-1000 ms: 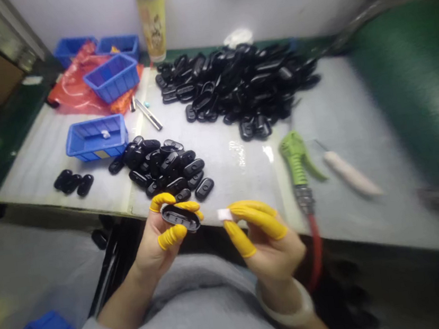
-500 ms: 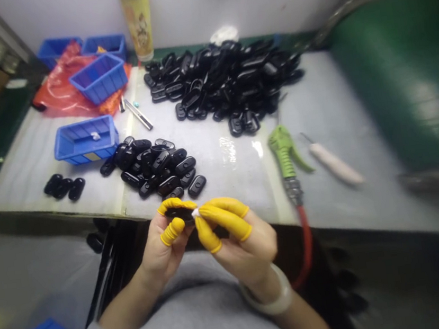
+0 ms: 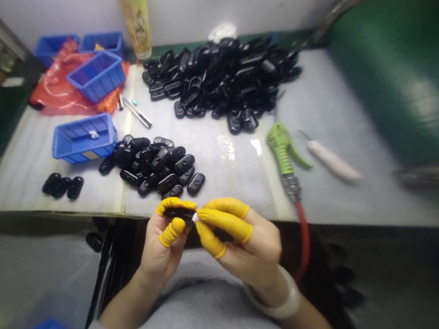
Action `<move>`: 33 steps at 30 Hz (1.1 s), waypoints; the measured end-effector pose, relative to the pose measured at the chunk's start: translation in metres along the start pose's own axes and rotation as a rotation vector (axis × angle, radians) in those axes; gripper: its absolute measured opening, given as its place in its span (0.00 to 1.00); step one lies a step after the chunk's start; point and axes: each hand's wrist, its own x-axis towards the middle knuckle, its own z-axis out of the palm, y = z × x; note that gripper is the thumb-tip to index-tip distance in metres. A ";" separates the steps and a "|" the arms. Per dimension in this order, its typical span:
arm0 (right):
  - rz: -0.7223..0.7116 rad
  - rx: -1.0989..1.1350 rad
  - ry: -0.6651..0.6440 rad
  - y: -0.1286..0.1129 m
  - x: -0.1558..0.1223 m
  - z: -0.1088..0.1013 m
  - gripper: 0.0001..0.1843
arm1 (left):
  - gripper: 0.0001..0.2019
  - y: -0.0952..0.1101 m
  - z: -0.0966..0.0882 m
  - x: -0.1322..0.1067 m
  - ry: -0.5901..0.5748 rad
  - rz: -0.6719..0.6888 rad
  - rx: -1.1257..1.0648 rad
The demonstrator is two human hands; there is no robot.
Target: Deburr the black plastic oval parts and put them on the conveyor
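Near the table's front edge, my left hand [image 3: 164, 242] grips a glossy black oval plastic piece [image 3: 178, 213] between thumb and fingers. My right hand [image 3: 244, 236] pinches a small white piece [image 3: 195, 217] at the right end of that black part; its kind is too small to tell. Yellow finger cots cover several fingertips on both hands. Just beyond my hands lies a small pile of similar black oval pieces [image 3: 160, 161], some showing a round mark in the middle.
A large heap of black pieces [image 3: 225, 78] lies at the back. To the right are a green air blow gun [image 3: 282, 151] with a red hose and a pale-handled pick [image 3: 333, 161]. Blue bins [image 3: 85, 141], a red plastic bag [image 3: 58, 85], a cutter knife [image 3: 137, 113] and a yellow cup [image 3: 136, 22] stand left.
My right hand has shifted very slightly right and down, still pinching the white piece at the black part's end. My left hand keeps its hold. The whole view has drifted a little.
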 end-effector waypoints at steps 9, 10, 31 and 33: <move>-0.036 0.049 -0.010 0.000 -0.001 -0.002 0.14 | 0.12 0.005 0.002 -0.002 0.025 -0.164 -0.121; -0.028 0.051 0.008 0.000 -0.001 -0.002 0.14 | 0.12 0.005 0.002 -0.002 0.038 -0.198 -0.146; 0.043 0.020 0.095 0.019 -0.003 -0.012 0.19 | 0.14 0.006 -0.002 0.000 0.134 -0.380 -0.278; 0.063 0.006 0.122 0.029 -0.003 -0.014 0.18 | 0.16 0.009 -0.001 0.001 0.133 -0.339 -0.245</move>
